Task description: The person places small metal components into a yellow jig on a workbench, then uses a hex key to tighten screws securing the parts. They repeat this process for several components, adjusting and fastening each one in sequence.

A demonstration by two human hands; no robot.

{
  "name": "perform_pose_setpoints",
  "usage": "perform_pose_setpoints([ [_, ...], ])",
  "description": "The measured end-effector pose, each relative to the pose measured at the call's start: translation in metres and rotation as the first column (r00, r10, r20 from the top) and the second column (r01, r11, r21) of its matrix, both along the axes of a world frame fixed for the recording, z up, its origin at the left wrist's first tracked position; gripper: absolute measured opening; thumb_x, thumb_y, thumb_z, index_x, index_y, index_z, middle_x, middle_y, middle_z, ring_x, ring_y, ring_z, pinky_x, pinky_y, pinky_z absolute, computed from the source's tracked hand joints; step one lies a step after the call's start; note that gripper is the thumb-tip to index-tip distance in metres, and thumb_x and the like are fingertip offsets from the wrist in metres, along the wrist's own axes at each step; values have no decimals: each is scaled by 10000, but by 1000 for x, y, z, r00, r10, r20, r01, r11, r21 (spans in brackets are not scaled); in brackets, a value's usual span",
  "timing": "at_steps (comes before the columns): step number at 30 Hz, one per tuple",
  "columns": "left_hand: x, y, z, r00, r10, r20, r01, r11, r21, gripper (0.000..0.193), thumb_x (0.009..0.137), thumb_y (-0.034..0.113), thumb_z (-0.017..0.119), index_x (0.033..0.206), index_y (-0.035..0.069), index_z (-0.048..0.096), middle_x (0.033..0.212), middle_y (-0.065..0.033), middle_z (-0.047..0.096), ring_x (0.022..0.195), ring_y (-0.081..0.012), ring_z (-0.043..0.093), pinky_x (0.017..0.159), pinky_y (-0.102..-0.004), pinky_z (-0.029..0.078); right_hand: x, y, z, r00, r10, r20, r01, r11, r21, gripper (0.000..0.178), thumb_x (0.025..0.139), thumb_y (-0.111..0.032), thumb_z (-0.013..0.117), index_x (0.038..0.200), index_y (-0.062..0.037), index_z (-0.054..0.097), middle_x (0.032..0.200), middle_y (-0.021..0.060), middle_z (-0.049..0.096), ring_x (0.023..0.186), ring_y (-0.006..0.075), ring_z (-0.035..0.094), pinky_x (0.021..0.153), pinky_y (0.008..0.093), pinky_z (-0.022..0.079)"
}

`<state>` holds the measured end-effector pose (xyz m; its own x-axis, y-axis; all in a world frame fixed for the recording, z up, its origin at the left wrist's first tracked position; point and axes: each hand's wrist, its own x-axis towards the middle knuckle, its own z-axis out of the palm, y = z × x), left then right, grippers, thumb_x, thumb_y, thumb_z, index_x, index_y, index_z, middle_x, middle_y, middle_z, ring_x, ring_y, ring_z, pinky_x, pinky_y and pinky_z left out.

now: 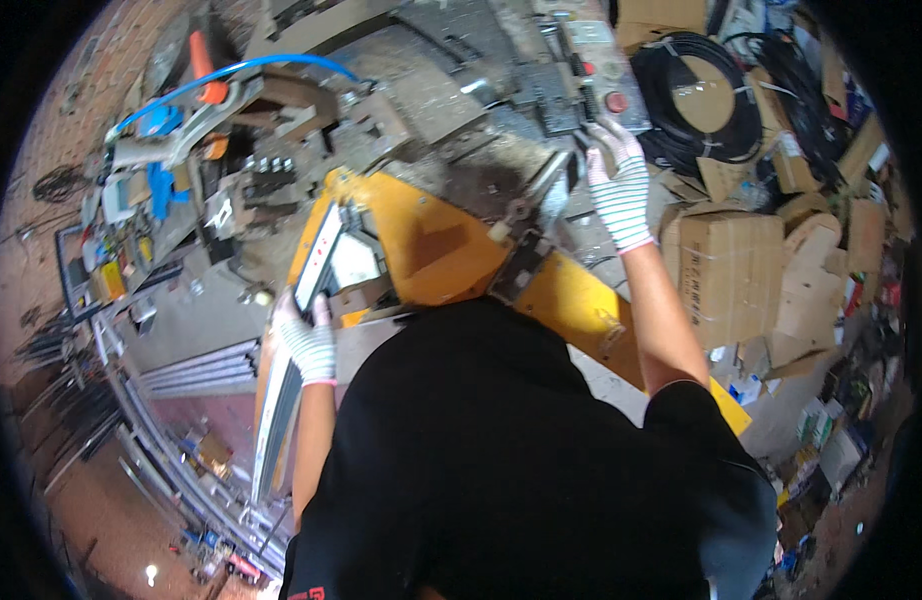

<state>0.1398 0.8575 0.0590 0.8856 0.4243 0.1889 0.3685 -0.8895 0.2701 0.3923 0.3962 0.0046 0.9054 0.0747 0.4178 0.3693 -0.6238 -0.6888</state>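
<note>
My left hand (306, 343), in a white striped glove, is closed around a long pale metal profile (319, 252). The profile runs from the machine's yellow frame (426, 240) down past my left forearm. My right hand (618, 190), gloved the same way, reaches forward on the far right side of the machine. Its fingers are stretched out and apart, beside dark metal parts (559, 105) and just below a grey control box (603, 70) with a red button (616, 102). Whether the fingertips touch these parts is hard to see.
A blue air hose (241, 66) arches over the machine at the far left, near an orange handle (201, 60). Coiled black cable (726, 140) and a cardboard box (731, 270) lie to the right. Several metal profiles (206, 368) lie at the left.
</note>
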Motion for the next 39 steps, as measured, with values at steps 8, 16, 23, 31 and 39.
perform_pose_setpoints([
  [8, -26, -25, 1, 998, -39, 48, 37, 999, 37, 532, 857, 108, 720, 1352, -5, 560, 1398, -266, 535, 1324, -438, 490, 1143, -528, 364, 32, -61, -9, 913, -258, -315, 307, 945, 116, 196, 903, -97, 671, 1064, 1, 727, 1086, 165, 707, 968, 301, 689, 936, 366, 531],
  [16, -43, -26, -8, 991, -119, 62, 115, 992, 50, 525, 834, 79, 704, 1332, 1, 556, 1405, -254, 525, 1331, -435, 477, 1143, -541, 349, 91, -30, -5, 970, -149, -192, 120, 981, -155, 257, 900, -242, 673, 1088, -82, 747, 1112, 186, 712, 1033, 365, 680, 937, 414, 531],
  [23, -42, -30, 2, 993, -113, 39, 112, 994, 13, 506, 847, 52, 696, 1333, 15, 558, 1413, -240, 526, 1335, -420, 480, 1153, -521, 345, 188, 12, 13, 941, -95, -326, 6, 964, -266, 371, 885, -305, 686, 1161, -62, 739, 1152, 211, 717, 1115, 357, 673, 985, 403, 514],
  [31, -40, -44, 17, 997, -72, 41, 73, 997, -11, 426, 839, 35, 718, 1253, 36, 619, 1293, -190, 608, 1238, -394, 550, 1097, -481, 409, 254, 38, -29, 960, -9, -278, -176, 754, -633, 410, 832, -265, 717, 1202, -88, 722, 1184, 198, 717, 1073, 363, 682, 947, 435, 521],
  [39, -49, -64, 11, 997, 18, 71, 7, 942, -334, 307, 894, 96, 717, 1189, 32, 662, 1084, -178, 698, 1035, -341, 671, 913, -410, 531, 203, 21, 49, 937, 75, -341, 2, 976, 220, 404, 963, -206, 695, 1300, 7, 631, 1040, 96, 712, 934, 157, 653, 862, 301, 508],
])
